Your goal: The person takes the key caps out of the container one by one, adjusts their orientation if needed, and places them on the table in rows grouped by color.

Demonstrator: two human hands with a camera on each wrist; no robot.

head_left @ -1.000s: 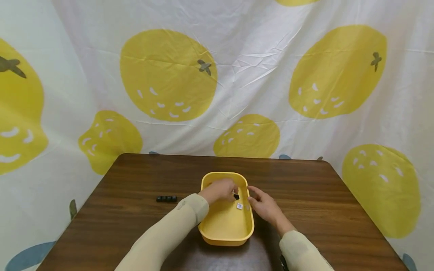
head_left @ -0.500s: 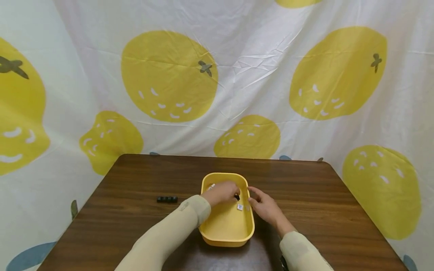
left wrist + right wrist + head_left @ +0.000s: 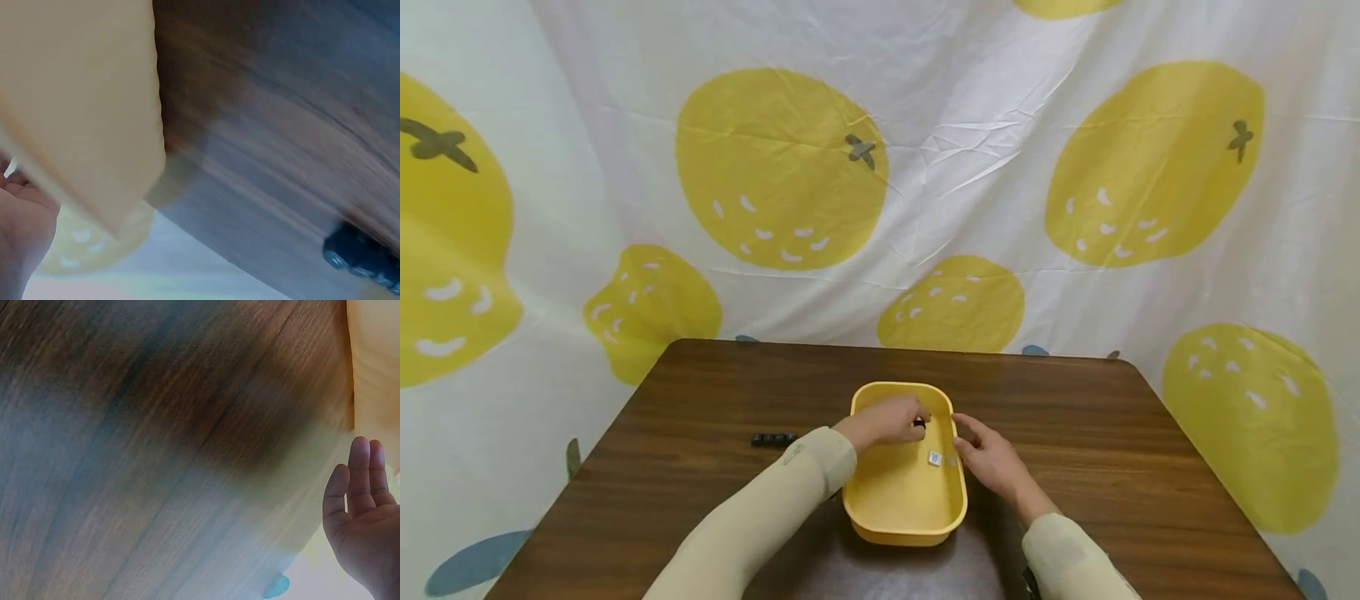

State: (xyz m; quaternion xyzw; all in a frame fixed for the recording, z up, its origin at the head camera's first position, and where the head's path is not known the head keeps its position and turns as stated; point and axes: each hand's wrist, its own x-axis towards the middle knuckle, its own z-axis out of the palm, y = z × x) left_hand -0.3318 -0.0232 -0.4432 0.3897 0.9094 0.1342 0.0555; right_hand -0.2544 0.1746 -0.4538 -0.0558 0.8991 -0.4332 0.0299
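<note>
My left hand (image 3: 891, 418) reaches over the left rim into a yellow plastic tub (image 3: 898, 531). Between its thumb and fingertips it pinches a small black piece (image 3: 919, 423), mostly covered by the fingers. A small white square (image 3: 935, 458) with dark print lies on the tub floor near the right wall. My right hand (image 3: 992, 458) is at the outside of the tub's right rim, fingers fairly straight and fingertips right at the edge. In the right wrist view, that right hand (image 3: 365, 519) shows extended fingers with nothing between them.
Left of the tub, a short row of black cube-like blocks (image 3: 772, 439) lies on the dark wooden table (image 3: 1060, 400); my left sleeve (image 3: 775, 500) passes close to it. Behind the table hangs a white cloth (image 3: 925, 192) with a yellow lemon print.
The left hand dips slightly to the right, then draws back left and up with the black piece at its fingertips. A white item glimpsed behind it is hidden now. The right hand stays.
</note>
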